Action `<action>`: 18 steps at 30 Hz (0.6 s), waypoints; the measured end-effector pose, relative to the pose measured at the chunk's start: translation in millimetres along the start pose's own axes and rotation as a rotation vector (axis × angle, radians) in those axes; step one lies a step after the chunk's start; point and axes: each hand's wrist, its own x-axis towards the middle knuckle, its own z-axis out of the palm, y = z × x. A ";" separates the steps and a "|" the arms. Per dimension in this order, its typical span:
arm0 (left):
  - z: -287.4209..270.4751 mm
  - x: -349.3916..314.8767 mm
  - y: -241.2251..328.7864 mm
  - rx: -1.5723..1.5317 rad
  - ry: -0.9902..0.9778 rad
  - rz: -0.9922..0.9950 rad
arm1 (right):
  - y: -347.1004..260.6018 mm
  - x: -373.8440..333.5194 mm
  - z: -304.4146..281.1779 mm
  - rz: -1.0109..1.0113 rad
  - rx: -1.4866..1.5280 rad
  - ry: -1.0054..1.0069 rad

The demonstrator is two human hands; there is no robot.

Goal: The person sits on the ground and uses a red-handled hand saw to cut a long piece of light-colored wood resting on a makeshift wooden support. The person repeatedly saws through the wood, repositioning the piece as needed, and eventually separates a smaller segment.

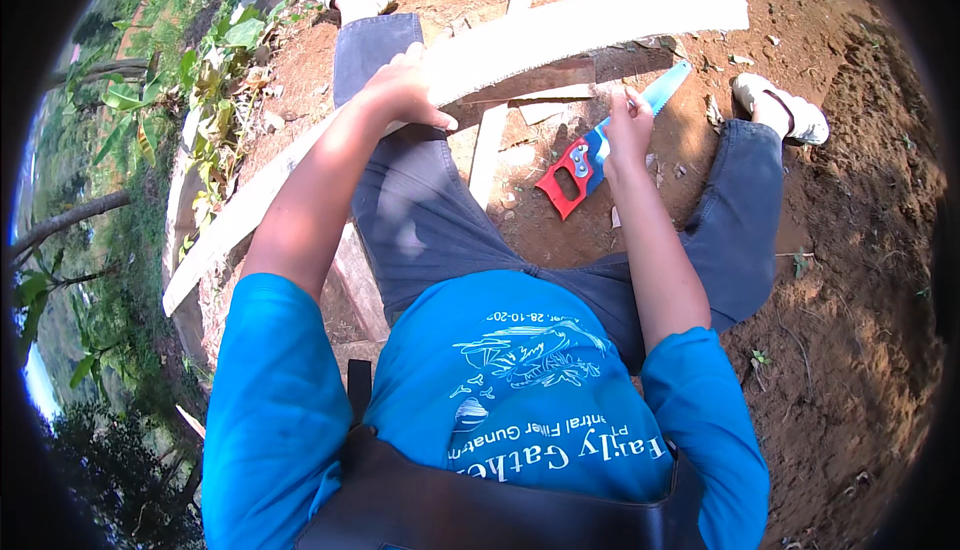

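A long pale wooden plank (590, 35) with a curved look runs from the lower left up to the upper right, lying across my left leg. My left hand (405, 90) rests on its near edge above my knee, fingers spread over the wood and thumb apart. To the right, my right hand (628, 130) is closed around a handsaw (570, 175) about where handle and blade meet. The saw has a red and blue handle toward me and a light-blue toothed blade pointing away to the upper right. My fingers hide the saw's middle.
Under the plank lie a shorter board (530, 82) and a narrow wooden strip (487, 155). Another timber piece (358, 280) is beside my left thigh. Brown soil (840, 350) with dry leaves surrounds my feet. Green plants (225, 60) and a slope drop away at left.
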 end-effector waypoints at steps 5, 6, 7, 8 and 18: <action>1.2 3.1 -7.9 0.025 -0.070 0.027 | -225.8 -180.8 -64.1 -0.671 0.330 -1.053; -3.6 7.7 -1.6 0.055 -0.088 0.066 | -250.0 -194.6 -73.8 -0.808 0.370 -1.200; -6.7 6.9 1.6 0.081 -0.106 0.087 | -264.6 -203.2 -77.2 -0.887 0.415 -1.307; -11.0 9.3 4.0 0.105 -0.114 0.105 | -273.9 -208.4 -80.1 -0.926 0.435 -1.367; -17.7 -5.3 11.9 -0.006 -0.097 -0.008 | -269.2 -214.3 -77.0 -0.972 0.517 -1.423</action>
